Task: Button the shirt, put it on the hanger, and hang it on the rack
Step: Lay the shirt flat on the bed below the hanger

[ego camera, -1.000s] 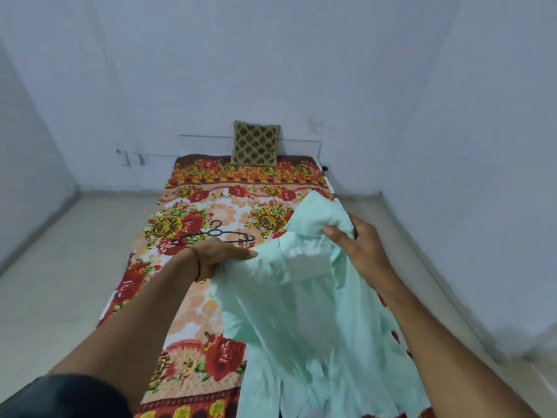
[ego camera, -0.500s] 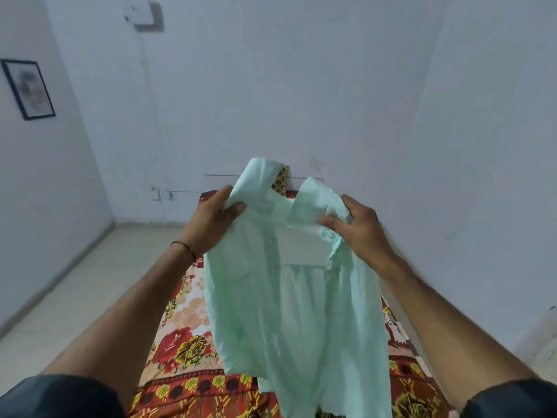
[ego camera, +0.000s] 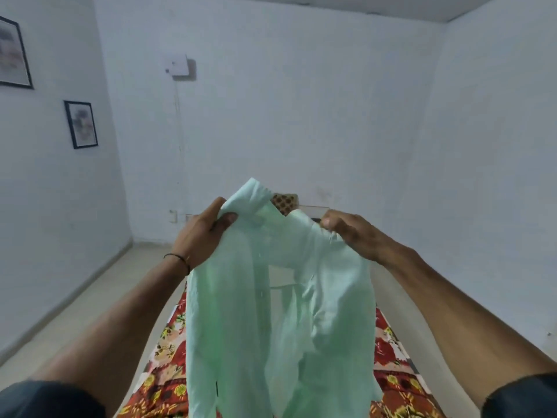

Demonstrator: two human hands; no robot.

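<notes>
Shirt (ego camera: 229, 312) — pale green, thin woven cloth — is held up in the air above the bed (ego camera: 168, 342), hanging from two grips at its top edge.

Left hand (ego camera: 202, 236): thumb and fingers pinch a bunched fold by the neck opening. A peak of cloth stands up just above that grip.

Right hand (ego camera: 351, 232): fingers curled round the opposite top corner, cloth gathered inside them.

Between the grips the front gapes open, so buttoning looks not yet done. Below them both panels drop limp and fold over on themselves.

Handling, as a judgement:
- Light and fully soft, with little stiffness anywhere except perhaps along the front edges.
- It will sag wherever it is unsupported.
- It is unlikely to slip; a light pinch should hold it.
- Nothing looks fragile.
- A few pale specks on the panel below the left grip may be buttons, too small to be sure.

Best hold for buttoning: the two front edges just inside the present grips, starting near the neck and working downward. Laying it flat on the bed beneath the grips would steady the cloth.
</notes>
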